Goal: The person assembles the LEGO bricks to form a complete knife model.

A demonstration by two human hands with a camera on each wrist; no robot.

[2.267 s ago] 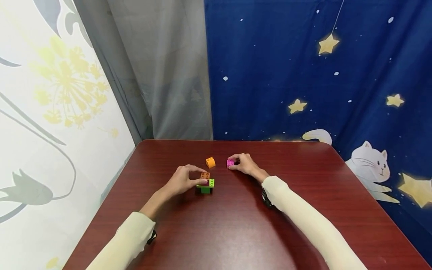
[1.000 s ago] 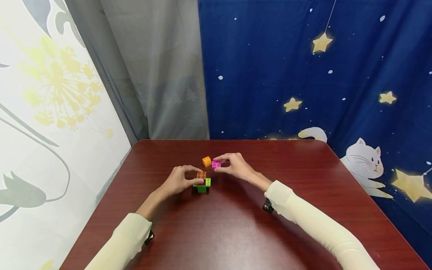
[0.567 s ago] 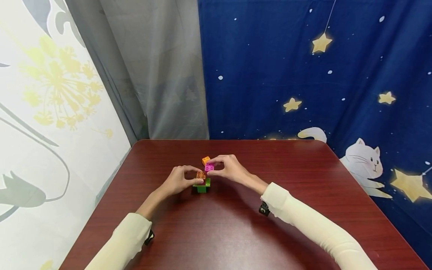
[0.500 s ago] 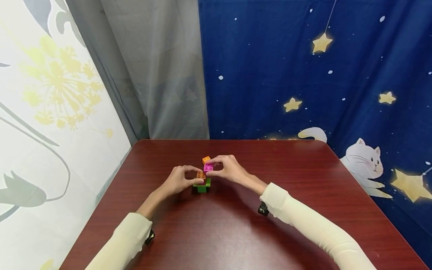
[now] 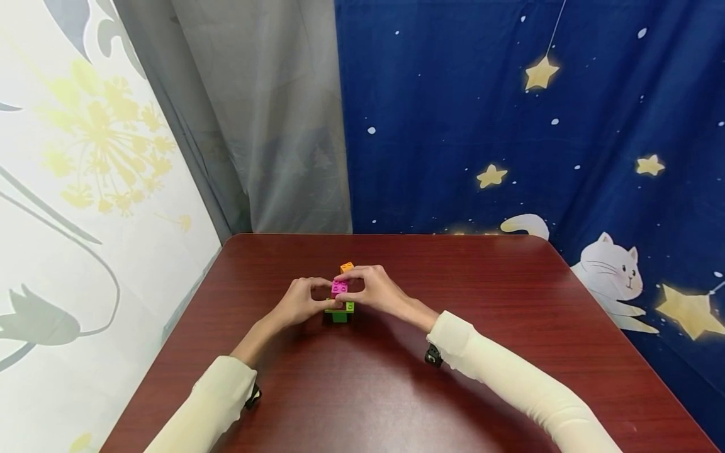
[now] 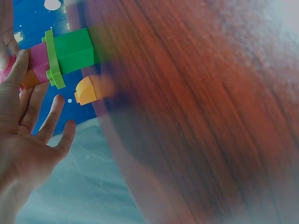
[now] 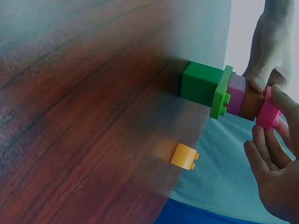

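A small stack of toy building bricks stands on the table. In the right wrist view it runs from a dark green brick (image 7: 202, 84) through a light green plate (image 7: 221, 93) and a purple brick (image 7: 237, 93) to a brown brick (image 7: 251, 105). My left hand (image 5: 300, 303) pinches the upper stack around the brown brick with thumb and fingers. A pink brick (image 5: 339, 287) is pinched between thumb and fingers of my right hand (image 5: 378, 290). It sits at the stack's top, against the brown brick; whether the studs are locked I cannot tell.
A rounded orange brick (image 5: 347, 268) lies loose just behind the stack, partly hidden by the right hand in the head view. The dark red wooden table (image 5: 362, 390) ends at a blue curtain (image 5: 430, 126) and a grey curtain (image 5: 283, 126).
The right hand has brought the pink brick leftward from the table, past the orange brick, onto the top of the stack. My left hand keeps its grip on the stack.
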